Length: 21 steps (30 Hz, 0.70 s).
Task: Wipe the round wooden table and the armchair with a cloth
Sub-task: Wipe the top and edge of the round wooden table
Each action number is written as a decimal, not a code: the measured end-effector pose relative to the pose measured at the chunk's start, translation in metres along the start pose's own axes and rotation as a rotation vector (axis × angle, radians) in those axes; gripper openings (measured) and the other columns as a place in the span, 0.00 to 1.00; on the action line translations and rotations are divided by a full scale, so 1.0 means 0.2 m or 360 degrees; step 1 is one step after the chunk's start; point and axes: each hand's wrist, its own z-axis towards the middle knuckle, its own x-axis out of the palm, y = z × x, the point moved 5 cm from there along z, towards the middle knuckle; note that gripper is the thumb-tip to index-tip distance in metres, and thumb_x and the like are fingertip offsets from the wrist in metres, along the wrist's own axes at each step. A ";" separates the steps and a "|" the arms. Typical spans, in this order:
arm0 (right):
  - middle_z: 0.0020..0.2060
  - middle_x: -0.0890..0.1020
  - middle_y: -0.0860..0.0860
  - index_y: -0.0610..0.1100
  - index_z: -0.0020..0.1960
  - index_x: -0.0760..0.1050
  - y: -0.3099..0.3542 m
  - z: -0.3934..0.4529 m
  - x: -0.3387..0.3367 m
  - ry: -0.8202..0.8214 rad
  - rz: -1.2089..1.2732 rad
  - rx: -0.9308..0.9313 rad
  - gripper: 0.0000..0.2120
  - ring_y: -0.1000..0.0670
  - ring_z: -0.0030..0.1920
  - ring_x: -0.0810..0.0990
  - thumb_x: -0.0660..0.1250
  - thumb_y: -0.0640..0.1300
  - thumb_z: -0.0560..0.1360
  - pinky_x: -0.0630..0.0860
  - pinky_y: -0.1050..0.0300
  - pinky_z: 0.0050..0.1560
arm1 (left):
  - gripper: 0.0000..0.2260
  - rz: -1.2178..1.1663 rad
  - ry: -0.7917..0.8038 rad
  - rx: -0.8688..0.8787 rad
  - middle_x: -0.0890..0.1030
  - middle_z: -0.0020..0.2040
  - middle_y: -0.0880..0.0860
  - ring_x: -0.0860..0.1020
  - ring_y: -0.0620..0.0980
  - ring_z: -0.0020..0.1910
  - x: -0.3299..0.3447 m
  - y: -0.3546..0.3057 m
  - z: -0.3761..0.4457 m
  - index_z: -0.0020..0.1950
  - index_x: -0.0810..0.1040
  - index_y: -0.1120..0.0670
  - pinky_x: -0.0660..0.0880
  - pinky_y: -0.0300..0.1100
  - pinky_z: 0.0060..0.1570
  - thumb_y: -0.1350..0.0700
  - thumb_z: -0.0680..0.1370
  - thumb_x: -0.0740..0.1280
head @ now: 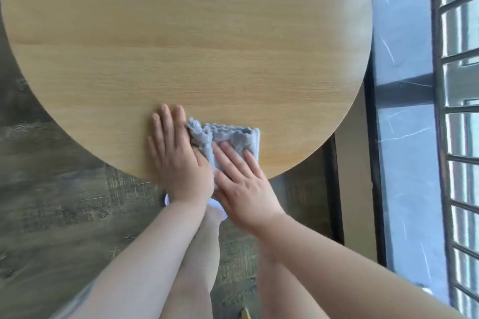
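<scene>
No writing or label can be read anywhere on what you see here. The round wooden table (181, 41) fills the upper part of your view, its pale grain running side to side and its near rim curving down toward 6 o'clock. At that near rim lies the cloth (233, 137), a grey-blue rag, folded and bunched along its far edge. Your right hand (242, 176) lies flat on the cloth with fingers straight and spread, pressing it to the wood. Your left hand (178, 155) rests just beside it at the cloth's 9 o'clock side, fingers straight on the bare tabletop, the thumb tucked at the cloth's bunched corner; whether the thumb pinches the fabric you cannot tell. Below the table is a dark, streaked wood-look floor (51, 202). At 3 o'clock runs a grey marbled sill (404, 137) with white veins, and beyond it a window (458, 85) with dark bars. The armchair is out of view.
</scene>
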 end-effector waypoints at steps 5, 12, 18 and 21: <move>0.77 0.58 0.48 0.52 0.76 0.59 -0.63 -0.05 -0.22 -0.0337 0.0009 0.0980 0.28 0.48 0.77 0.51 0.53 0.50 0.76 0.49 0.45 0.75 | 0.28 0.0084 0.0060 0.0130 0.57 0.78 0.55 0.53 0.54 0.76 0.12 -0.16 -0.06 0.77 0.57 0.56 0.46 0.49 0.72 0.54 0.76 0.53; 0.76 0.58 0.50 0.52 0.72 0.68 -0.72 0.09 -0.27 0.0167 -0.0225 -0.0332 0.24 0.49 0.77 0.53 0.56 0.51 0.76 0.46 0.49 0.75 | 0.32 0.0116 0.0199 0.0049 0.52 0.79 0.50 0.49 0.53 0.77 0.16 -0.35 0.11 0.78 0.53 0.53 0.46 0.54 0.73 0.56 0.73 0.54; 0.79 0.47 0.50 0.56 0.78 0.50 -0.91 0.64 -0.47 -0.0280 0.0078 0.1080 0.30 0.49 0.78 0.42 0.54 0.50 0.78 0.36 0.48 0.75 | 0.30 0.0258 0.0175 -0.0076 0.47 0.79 0.51 0.45 0.56 0.77 0.19 -0.41 0.36 0.79 0.48 0.50 0.43 0.57 0.73 0.47 0.78 0.51; 0.78 0.54 0.49 0.53 0.77 0.57 -0.79 0.51 -0.40 0.0081 -0.0095 -0.0148 0.26 0.48 0.78 0.49 0.55 0.52 0.80 0.45 0.46 0.76 | 0.29 0.0417 0.0051 -0.0171 0.51 0.79 0.56 0.50 0.60 0.77 0.22 -0.49 0.41 0.79 0.51 0.53 0.47 0.60 0.72 0.48 0.77 0.51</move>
